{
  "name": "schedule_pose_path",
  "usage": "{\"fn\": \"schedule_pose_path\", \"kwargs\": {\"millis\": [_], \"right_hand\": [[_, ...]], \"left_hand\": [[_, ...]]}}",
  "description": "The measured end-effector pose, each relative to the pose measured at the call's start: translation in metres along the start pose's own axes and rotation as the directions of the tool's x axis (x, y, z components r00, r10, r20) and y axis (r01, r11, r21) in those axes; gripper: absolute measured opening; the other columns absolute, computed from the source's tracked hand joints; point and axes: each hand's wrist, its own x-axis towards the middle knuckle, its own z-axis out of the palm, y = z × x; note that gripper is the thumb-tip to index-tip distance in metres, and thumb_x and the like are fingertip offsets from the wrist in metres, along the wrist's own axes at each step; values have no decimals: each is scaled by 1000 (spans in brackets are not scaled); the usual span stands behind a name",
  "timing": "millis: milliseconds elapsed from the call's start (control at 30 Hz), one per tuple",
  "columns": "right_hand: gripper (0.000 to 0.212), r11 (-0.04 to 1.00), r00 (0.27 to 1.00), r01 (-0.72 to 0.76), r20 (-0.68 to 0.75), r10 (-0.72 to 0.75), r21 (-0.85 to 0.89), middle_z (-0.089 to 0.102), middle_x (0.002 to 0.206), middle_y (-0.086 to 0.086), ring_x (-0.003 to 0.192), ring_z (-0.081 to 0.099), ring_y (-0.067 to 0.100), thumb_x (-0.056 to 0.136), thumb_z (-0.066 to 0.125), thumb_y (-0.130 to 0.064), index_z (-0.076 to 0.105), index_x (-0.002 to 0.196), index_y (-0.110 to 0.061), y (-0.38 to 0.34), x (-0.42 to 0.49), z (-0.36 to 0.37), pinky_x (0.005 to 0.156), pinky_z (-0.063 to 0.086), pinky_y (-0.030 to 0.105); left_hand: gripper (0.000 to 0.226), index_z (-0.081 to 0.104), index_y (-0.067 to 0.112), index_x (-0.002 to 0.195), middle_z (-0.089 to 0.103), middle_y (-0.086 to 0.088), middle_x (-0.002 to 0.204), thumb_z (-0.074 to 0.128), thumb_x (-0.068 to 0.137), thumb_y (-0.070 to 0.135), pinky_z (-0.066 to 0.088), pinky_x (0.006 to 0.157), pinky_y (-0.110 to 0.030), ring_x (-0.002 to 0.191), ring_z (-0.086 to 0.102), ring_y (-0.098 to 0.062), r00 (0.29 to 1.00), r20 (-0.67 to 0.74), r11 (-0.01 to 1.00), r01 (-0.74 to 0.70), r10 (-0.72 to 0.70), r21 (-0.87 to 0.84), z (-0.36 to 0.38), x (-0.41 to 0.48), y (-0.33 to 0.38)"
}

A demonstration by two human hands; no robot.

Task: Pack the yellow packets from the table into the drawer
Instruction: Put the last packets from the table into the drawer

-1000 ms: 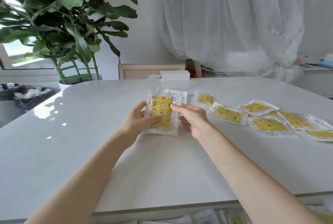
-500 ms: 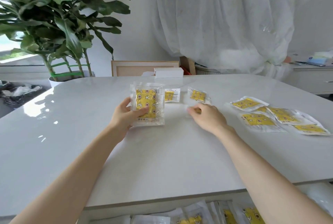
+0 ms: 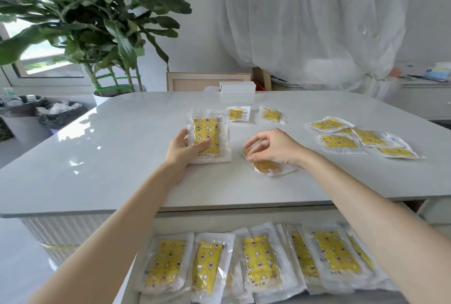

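pale worktop (image 3: 117, 157) by a leafy plant (image 3: 97, 22). our left grip (image 3: 186, 151) clasps a stack of yellow packets (image 3: 211, 136) lying there; our right grip (image 3: 273, 147) pinches another packet (image 3: 267, 166) alongside. more packets (image 3: 258, 262) fill the drawer (image 3: 207, 224) below.

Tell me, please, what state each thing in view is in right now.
left hand, gripping the stack of packets, thumb across its front
stack of packets, held, resting on the table
right hand, fingers curled, pinching the single packet
single packet, on the table, pinched at one end
loose packets, lying untouched on the table
drawer, open
packed packets, lying overlapped in the drawer
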Motion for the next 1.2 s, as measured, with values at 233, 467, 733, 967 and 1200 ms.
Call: {"fn": "schedule_pose_path", "kwargs": {"millis": [233, 467, 733, 967, 1200], "right_hand": [[96, 883, 928, -344, -259, 268, -320, 44, 133, 6, 129, 32, 29, 64, 80, -49, 29, 143, -31, 6, -14, 13, 101, 38, 38], [77, 893, 864, -445, -292, 410, -62, 65, 102, 0, 93, 63, 19, 45, 88, -46, 57, 109, -14, 1, -30, 25, 77, 51, 30], [21, 948, 934, -317, 186, 305, 39, 68, 88, 7, 72, 65, 14, 86, 69, -21, 62, 100, -6, -41, -76, 23, 67, 54, 25], [52, 958, 867, -278, 410, 283, -73, 64, 113, -5, 99, 65, 13, 80, 75, -21, 49, 124, -10, -53, -118, 22, 92, 51, 34], [33, 911, 725, -266, 558, 404, -314, 71, 101, 2, 86, 69, 16, 82, 74, -20, 62, 110, -8, -32, -127, 50, 63, 57, 25]], "left_hand": [[46, 54, 2, 120, 67, -19, 112, 73, 79, 4, 52, 92, -48, 102, 66, -34, 999, -43, 1000, 5, -4, 23, 5, -33, -2], [48, 53, 6, 119, 68, -17, 110, 76, 77, 7, 53, 90, -46, 98, 68, -30, 999, -52, 998, -7, 10, 55, 6, -64, -2], [47, 50, 6, 122, 67, -14, 111, 71, 80, 3, 57, 82, -33, 95, 68, -25, 996, 77, 994, 33, -41, 103, -13, -118, 11], [44, 54, 8, 119, 69, -12, 111, 73, 79, 5, 52, 93, -43, 100, 68, -27, 954, 269, 942, 38, -134, 332, -52, -164, 17], [33, 58, 9, 110, 70, -6, 107, 69, 81, -3, 56, 79, -26, 96, 69, -18, 785, 422, 783, 125, -454, 610, -74, -189, 1]]}}
